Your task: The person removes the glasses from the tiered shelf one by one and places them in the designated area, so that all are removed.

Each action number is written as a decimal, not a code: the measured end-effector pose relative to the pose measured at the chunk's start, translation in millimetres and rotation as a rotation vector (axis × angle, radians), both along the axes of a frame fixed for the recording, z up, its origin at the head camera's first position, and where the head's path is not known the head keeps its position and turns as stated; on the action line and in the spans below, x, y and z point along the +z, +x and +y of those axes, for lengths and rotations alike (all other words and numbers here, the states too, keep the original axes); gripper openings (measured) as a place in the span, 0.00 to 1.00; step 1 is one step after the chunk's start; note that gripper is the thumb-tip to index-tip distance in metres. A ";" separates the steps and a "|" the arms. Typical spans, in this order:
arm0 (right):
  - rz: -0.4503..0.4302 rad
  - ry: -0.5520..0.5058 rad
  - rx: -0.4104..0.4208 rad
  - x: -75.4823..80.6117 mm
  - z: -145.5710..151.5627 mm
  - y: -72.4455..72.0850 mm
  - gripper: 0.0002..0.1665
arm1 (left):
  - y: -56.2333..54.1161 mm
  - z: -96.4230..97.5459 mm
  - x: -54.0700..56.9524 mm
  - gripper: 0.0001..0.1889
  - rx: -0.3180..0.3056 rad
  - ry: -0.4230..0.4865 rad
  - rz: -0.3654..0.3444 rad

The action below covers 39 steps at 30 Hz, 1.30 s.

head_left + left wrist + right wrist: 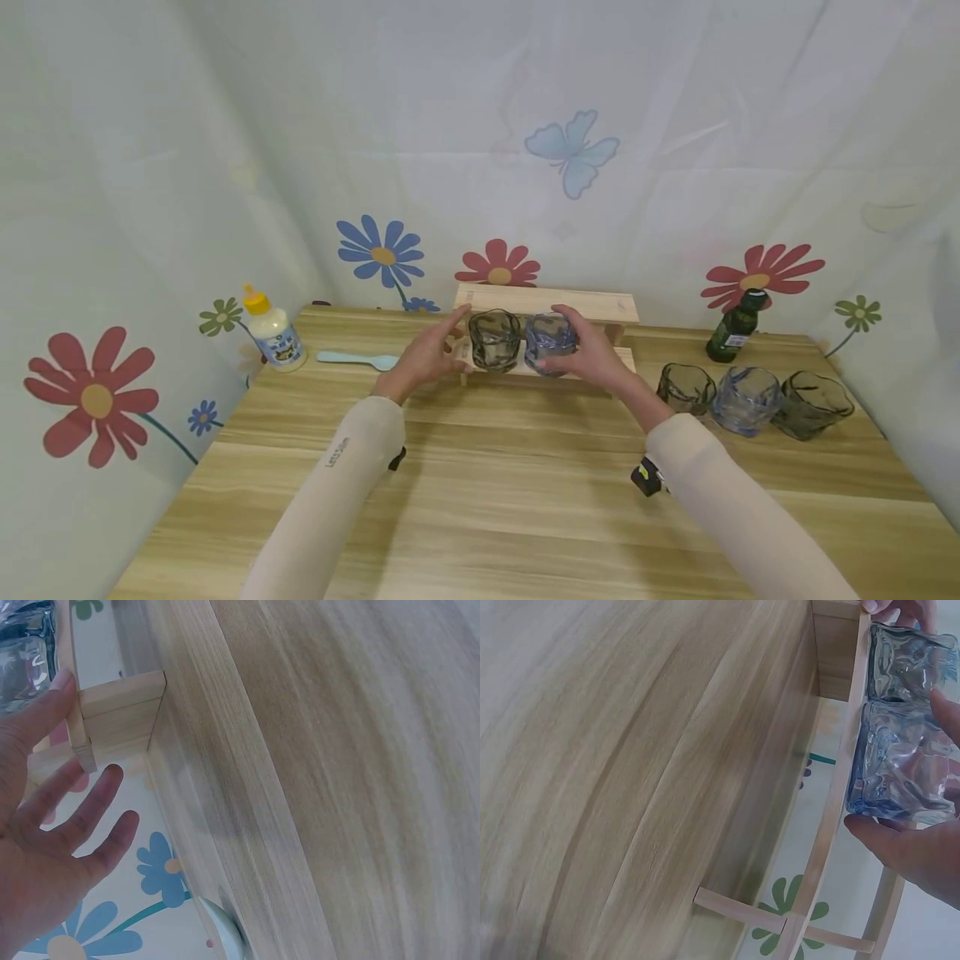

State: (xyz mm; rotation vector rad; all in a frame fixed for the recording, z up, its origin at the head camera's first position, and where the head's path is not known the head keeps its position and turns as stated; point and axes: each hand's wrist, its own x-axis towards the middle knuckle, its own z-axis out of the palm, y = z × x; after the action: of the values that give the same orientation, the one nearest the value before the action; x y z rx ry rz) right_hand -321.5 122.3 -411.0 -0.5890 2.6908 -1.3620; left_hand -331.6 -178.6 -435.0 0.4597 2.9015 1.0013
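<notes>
A two-tier wooden rack stands at the back of the table. On its lower shelf are a grey faceted glass and, close to its right, a blue faceted glass. My right hand grips the blue glass, thumb at the front and fingers round the far side; the right wrist view shows the blue glass against the grey one. My left hand is at the rack's left end beside the grey glass. Its thumb touches the shelf end, and the other fingers are spread.
Two grey glasses flank a blue glass on the right, with a green bottle behind. A yellow-capped squeeze bottle and a pale blue spoon are on the left. A flowered curtain hangs behind.
</notes>
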 end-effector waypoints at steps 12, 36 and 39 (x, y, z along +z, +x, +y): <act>0.031 0.031 0.012 -4.2 -8.1 -3.7 0.60 | -0.6 0.9 -0.9 0.56 0.006 -0.008 -0.004; 0.022 0.075 -0.017 -3.0 -12.7 -5.3 0.59 | -0.1 0.3 -1.1 0.56 0.007 -0.021 0.011; 0.023 0.080 -0.027 -3.9 -12.7 -5.1 0.59 | -0.3 0.2 -0.8 0.56 0.006 -0.021 0.012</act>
State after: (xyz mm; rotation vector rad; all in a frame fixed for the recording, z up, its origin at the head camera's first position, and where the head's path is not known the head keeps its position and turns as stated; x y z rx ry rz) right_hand -326.5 109.6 -414.9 -0.5664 2.7667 -1.2545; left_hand -331.9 -178.4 -435.9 0.4575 2.9233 0.9712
